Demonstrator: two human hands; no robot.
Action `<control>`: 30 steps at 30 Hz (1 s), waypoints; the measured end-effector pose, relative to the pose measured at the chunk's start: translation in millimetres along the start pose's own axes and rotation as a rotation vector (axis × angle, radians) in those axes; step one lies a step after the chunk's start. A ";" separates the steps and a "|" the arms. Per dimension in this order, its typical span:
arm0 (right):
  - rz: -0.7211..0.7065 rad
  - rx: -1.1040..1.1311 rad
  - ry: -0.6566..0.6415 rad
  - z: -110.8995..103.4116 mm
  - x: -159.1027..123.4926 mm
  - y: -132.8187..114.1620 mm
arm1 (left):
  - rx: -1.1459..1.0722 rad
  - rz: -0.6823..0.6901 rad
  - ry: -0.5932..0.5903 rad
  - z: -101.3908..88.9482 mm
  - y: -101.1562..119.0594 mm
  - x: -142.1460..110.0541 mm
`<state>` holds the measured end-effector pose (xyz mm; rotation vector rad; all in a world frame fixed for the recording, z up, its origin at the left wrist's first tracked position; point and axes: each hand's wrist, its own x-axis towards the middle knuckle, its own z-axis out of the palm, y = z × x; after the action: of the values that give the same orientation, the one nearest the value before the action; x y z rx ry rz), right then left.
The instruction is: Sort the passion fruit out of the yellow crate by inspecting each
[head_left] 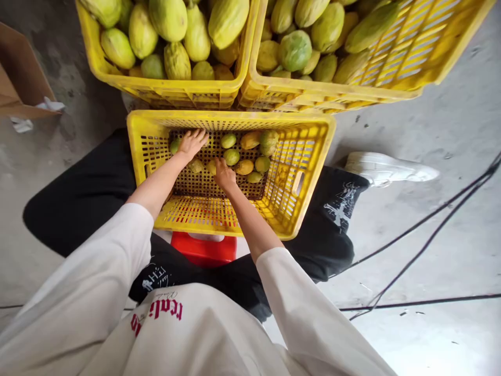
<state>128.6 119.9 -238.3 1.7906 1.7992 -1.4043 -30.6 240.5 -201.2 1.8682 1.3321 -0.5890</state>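
A yellow plastic crate (230, 118) stands between my legs, with several small green and yellow papayas (245, 167) on its dark perforated bottom. My left hand (192, 143) reaches into the left half, its fingers curved over a papaya (207, 143) that shows only at the fingertips. Nearer the middle, my right hand (226, 175) has its fingers bent against a yellowish papaya (212, 167), partly hidden by the hand. Another papaya (196, 166) lies just below my left hand, and a green papaya (175, 146) sits by the left wall.
Two more yellow crates, one at left (168, 89) and one at right (332, 94), touch the far side, piled with larger papayas. A red stool (203, 249) shows below. Black cables (422, 245) cross the floor at right; a cardboard box (23, 73) stands at left.
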 end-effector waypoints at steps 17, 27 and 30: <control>-0.021 0.613 0.104 5.4 -44.2 22.1 | -0.422 -0.229 0.140 2.4 -2.6 -13.7; -0.188 1.571 0.057 -11.3 -133.3 -1.4 | -1.223 -0.087 0.104 -45.5 66.4 -127.1; -0.295 1.688 -0.047 -15.0 -162.9 -7.3 | -1.461 -0.017 0.108 -31.0 80.0 -180.6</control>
<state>164.8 28.4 -107.4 1.7822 0.5458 -3.5666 -21.1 145.0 -25.8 0.6558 1.2394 0.4591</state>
